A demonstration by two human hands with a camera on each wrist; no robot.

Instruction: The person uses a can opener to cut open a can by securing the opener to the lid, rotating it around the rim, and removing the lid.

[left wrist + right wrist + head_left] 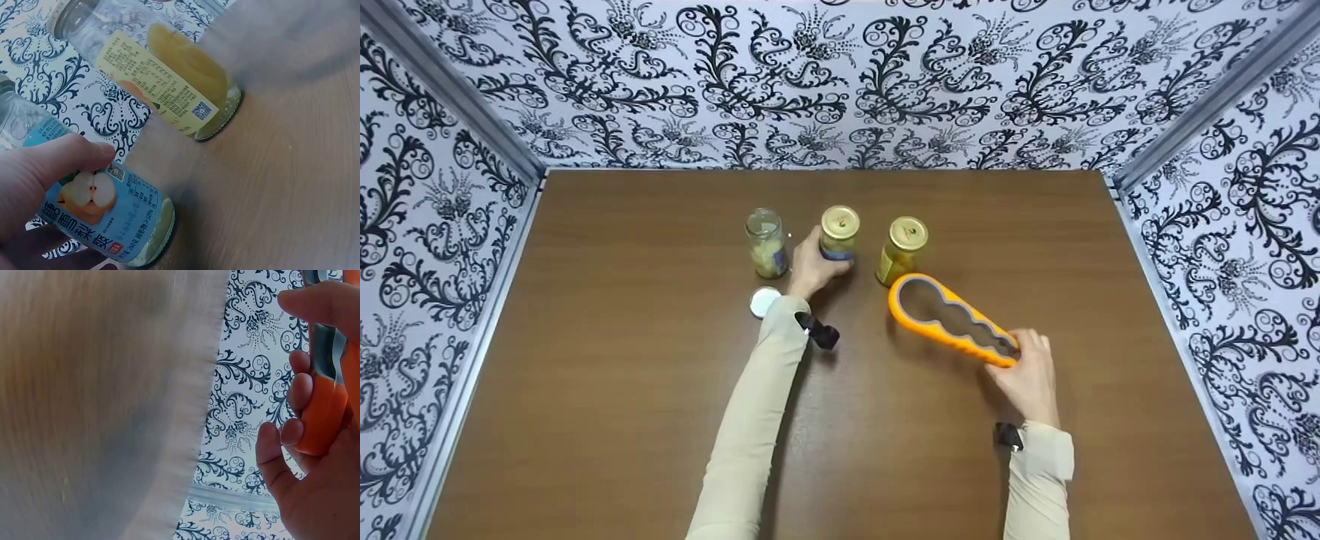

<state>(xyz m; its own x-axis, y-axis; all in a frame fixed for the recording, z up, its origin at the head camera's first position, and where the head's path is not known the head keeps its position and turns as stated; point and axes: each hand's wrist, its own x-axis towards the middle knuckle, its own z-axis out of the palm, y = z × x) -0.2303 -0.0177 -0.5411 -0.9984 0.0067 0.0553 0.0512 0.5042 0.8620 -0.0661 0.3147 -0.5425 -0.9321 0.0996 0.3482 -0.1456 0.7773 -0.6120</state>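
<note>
My left hand grips a glass jar with a gold lid and a blue label picturing pears, seen up close in the left wrist view, where the thumb lies across the label. By its narrow end, my right hand holds an orange jar opener with a grey scalloped inner edge. In the right wrist view the fingers curl about its orange handle. The opener's wide loop is close to a second gold-lidded jar with a yellow label and yellow fruit inside.
Left of the left hand stands an open glass jar with pale contents. A white-sided round lid lies on the brown table beside that arm. Patterned walls enclose the table at the back and both sides.
</note>
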